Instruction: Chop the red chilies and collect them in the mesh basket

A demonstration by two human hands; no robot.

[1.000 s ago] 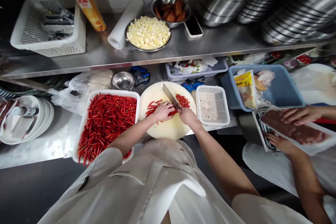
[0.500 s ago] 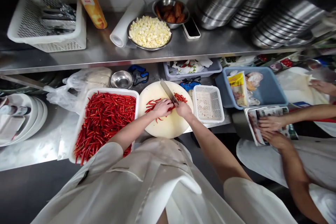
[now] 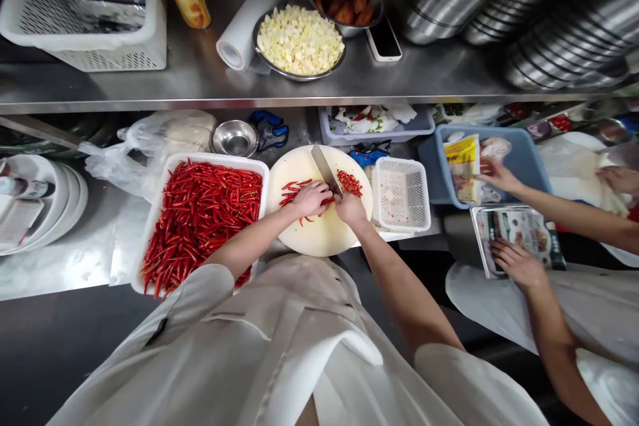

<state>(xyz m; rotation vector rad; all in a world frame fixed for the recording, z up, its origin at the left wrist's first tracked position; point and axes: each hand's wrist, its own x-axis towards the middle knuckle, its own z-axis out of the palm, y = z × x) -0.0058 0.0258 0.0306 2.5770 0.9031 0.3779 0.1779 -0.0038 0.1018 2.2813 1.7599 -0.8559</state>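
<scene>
Left of centre: white tub [image 3: 266,181], heaped with red chillies [image 3: 204,213], apparently set beside the board [image 3: 319,239] for easy reach. Centre, on the board: left hand [image 3: 312,198], grip closed over chillies, seemingly to steady them against the knife [image 3: 323,165]; right hand [image 3: 351,210], grip closed on its handle; cut pieces [image 3: 350,183] beyond. Right of centre: white basket [image 3: 402,194], flecked with bits; blue bin [image 3: 526,163], holding a yellow packet [image 3: 463,158].
</scene>
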